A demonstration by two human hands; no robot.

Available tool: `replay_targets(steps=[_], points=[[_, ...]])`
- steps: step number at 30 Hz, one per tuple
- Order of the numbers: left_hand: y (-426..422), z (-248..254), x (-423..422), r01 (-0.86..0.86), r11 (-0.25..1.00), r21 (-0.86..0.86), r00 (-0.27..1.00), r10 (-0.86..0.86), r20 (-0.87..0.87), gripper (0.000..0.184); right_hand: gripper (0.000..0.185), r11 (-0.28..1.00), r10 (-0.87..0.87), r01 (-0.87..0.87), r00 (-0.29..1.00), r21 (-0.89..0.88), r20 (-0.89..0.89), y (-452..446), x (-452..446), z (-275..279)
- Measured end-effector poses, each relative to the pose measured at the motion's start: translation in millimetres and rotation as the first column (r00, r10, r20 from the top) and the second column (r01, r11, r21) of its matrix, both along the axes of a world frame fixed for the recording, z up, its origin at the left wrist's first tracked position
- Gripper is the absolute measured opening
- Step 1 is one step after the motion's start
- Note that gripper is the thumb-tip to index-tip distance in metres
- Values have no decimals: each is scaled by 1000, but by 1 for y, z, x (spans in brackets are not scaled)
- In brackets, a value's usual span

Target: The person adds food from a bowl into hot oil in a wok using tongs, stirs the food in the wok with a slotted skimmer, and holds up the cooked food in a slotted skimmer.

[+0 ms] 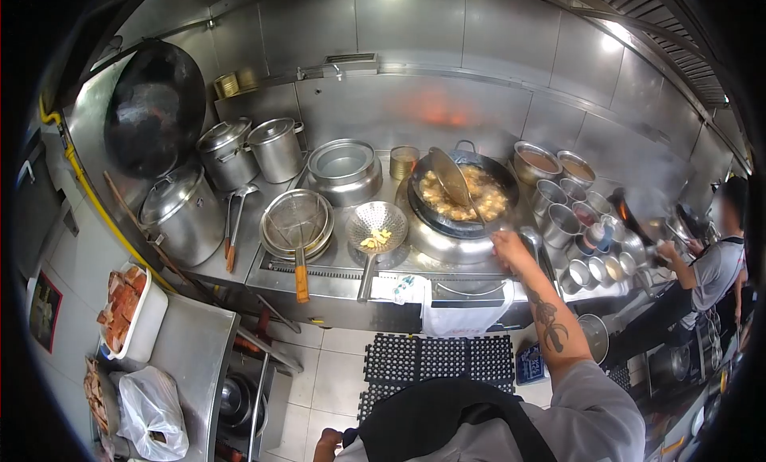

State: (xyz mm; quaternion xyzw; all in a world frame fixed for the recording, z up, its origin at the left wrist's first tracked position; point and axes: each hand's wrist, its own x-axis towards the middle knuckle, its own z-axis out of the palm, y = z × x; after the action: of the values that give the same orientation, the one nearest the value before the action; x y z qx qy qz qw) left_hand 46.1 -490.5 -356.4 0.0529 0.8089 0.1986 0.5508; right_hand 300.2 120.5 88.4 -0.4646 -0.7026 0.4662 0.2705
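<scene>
Right hand [508,249] closed round a ladle [449,177] over the wok [508,180].
From those curled fingers, the handle runs far-left to the bowl, tilted above browned pieces [484,197] in bubbling liquid; left of the wok lies a perforated skimmer [372,216]. The left hand [328,444] hangs near the apron [415,422], its grip impossible to tell.

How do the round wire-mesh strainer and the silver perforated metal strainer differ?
The wire-mesh strainer has a wooden handle; the perforated strainer has a metal one. The perforated strainer holds small yellow pieces; the wire-mesh strainer holds none. Both are round, with straight handles.
</scene>
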Motion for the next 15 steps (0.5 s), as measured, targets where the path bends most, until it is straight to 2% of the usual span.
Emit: replay_targets(steps=[1, 4, 7, 10, 15], points=[[3, 2, -1, 7, 1000, 2, 1000, -7, -4, 10, 25, 1000, -8, 8, 1000, -4, -21, 4, 1, 0], [11, 8, -5, 27, 1000, 6, 999, -26, -17, 10, 23, 986, -54, 20, 979, -168, -198, 11, -7, 0], [18, 17, -11, 43, 999, 9, 999, -43, -33, 10, 18, 953, -157, 67, 943, -297, -293, 21, -24, 1], [26, 26, -17, 56, 998, 12, 997, -55, -49, 10, 13, 910, -288, 159, 907, -382, -308, 33, -45, 2], [32, 45, -23, 61, 998, 14, 996, -60, -69, 10, 9, 877, -342, 134, 849, -461, -403, 49, -80, 4]])
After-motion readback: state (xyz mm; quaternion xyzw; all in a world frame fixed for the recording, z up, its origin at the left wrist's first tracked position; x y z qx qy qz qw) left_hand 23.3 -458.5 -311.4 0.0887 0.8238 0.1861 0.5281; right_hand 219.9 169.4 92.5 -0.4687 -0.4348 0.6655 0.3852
